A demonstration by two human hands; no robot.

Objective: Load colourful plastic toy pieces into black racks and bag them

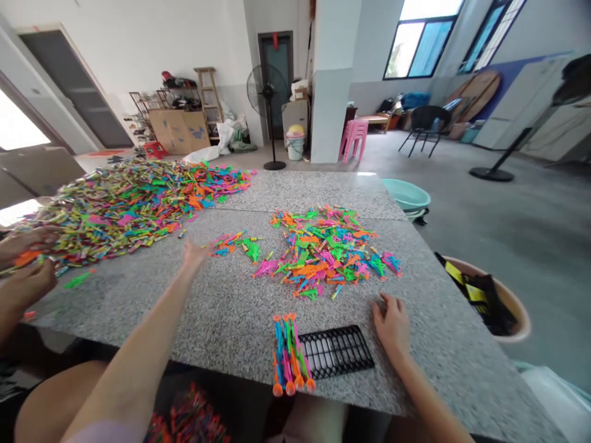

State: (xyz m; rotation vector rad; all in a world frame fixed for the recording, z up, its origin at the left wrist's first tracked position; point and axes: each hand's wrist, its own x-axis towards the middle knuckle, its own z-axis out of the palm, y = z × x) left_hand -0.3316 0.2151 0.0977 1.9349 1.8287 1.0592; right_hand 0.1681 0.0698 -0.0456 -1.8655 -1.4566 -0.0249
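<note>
Plastic toys (225, 246): lay at our left hand (194, 253)
Left grip: blurred, couldn't tell
Right hand (393, 323): rested half-curled beside black lattice tray (344, 351)

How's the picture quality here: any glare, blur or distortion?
Head view: the window is partly washed out to white; head view: a glare patch sits at the table's far edge; head view: the left hand looks soft; head view: the right-side fan leans, probably lens distortion.
</note>
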